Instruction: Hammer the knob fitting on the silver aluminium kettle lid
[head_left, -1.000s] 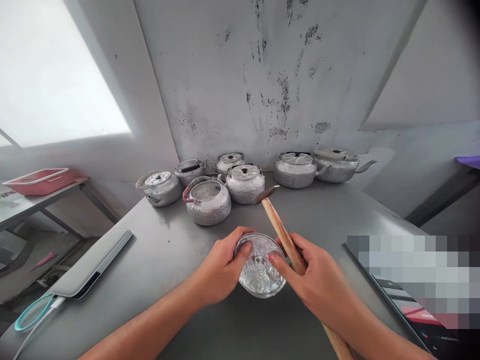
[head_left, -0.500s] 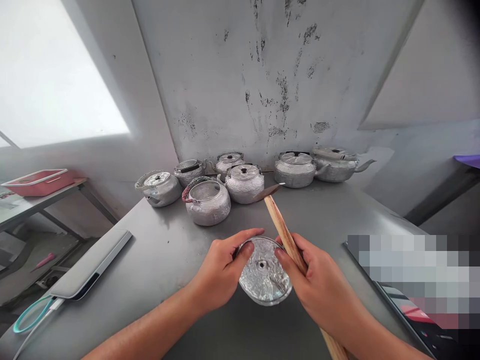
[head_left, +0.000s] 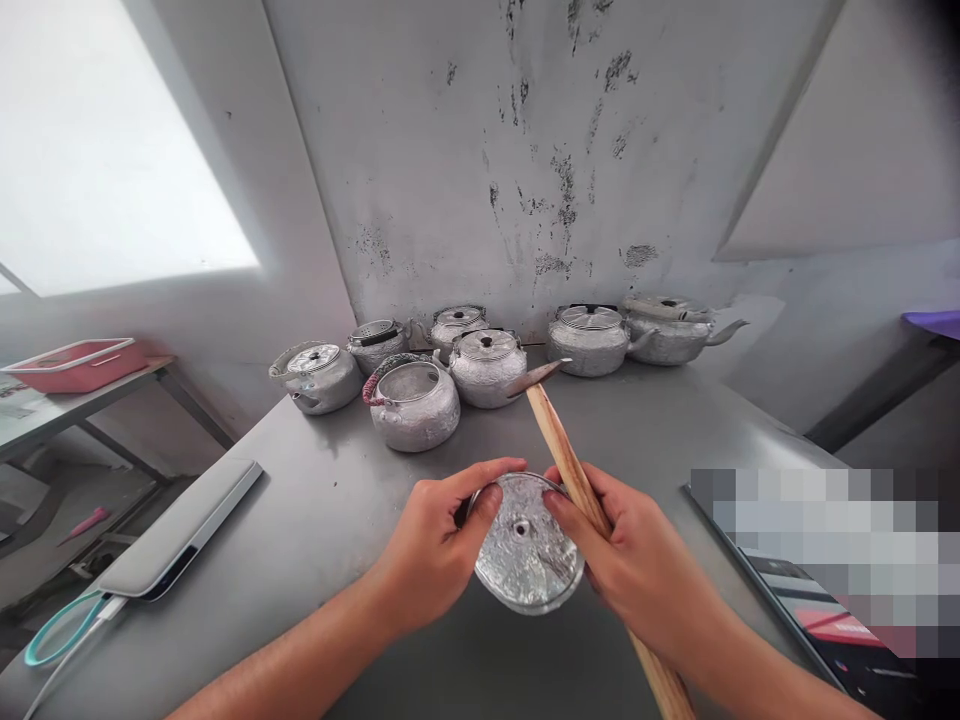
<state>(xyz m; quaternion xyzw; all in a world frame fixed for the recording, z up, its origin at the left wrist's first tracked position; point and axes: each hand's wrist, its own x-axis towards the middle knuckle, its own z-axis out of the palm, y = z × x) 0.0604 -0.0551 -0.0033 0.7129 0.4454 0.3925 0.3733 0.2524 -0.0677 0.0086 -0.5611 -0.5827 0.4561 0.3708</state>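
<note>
The left hand [head_left: 439, 545] pinches the left edge of a round, shiny silver metal lid [head_left: 529, 575] with a small hole in its middle. The right hand [head_left: 637, 545] holds the right edge of the lid and also has its fingers closed round a long hammer [head_left: 556, 437] with a light brown wooden handle and a dark, thin metal head. The lid is held up and tilted over the smooth grey table [head_left: 300, 530]. The hammer head is past the far side of the lid.

Seven dented silver metal kettles are on the table, all farther back than the lid. Nearest to the lid is an open kettle [head_left: 416, 420] with a red and white wrapped handle. Four more kettles [head_left: 489, 380] are around and behind that one, and two kettles [head_left: 591, 350] are behind the lid, a bit to the right.

Well to the left of the lid lies a flat grey and white box [head_left: 180, 530] with a blue-green loop [head_left: 46, 635] and a white cord [head_left: 79, 640]. Farther left is a pink plastic basket [head_left: 82, 372] with a white rim, on a side table [head_left: 45, 415]. To the right of the lid is a flat, dark-edged thing [head_left: 817, 610] with a red patch, mostly hidden by blurry squares. Its writing is too blurry to read.
</note>
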